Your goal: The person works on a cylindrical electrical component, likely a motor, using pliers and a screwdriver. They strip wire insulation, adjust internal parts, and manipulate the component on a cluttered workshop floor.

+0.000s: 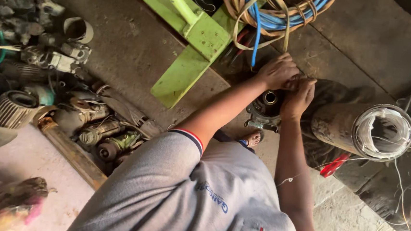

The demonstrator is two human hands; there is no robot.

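1. Round grey metal housing with a central bore (pixel 266 107) sits on the floor, centre-right of frame, bore facing up.
2. Left hand (pixel 279 71) lies on its far rim, fingers curled onto the edge; what they pinch is hidden.
3. Right hand (pixel 297 97) is on the right rim, touching the left, fingers bent down; grip unclear.
4. Both forearms reach up-frame, left one angled more.
5. Rusty cylindrical motor stator with white windings (pixel 362 129) lies just right, axis horizontal.
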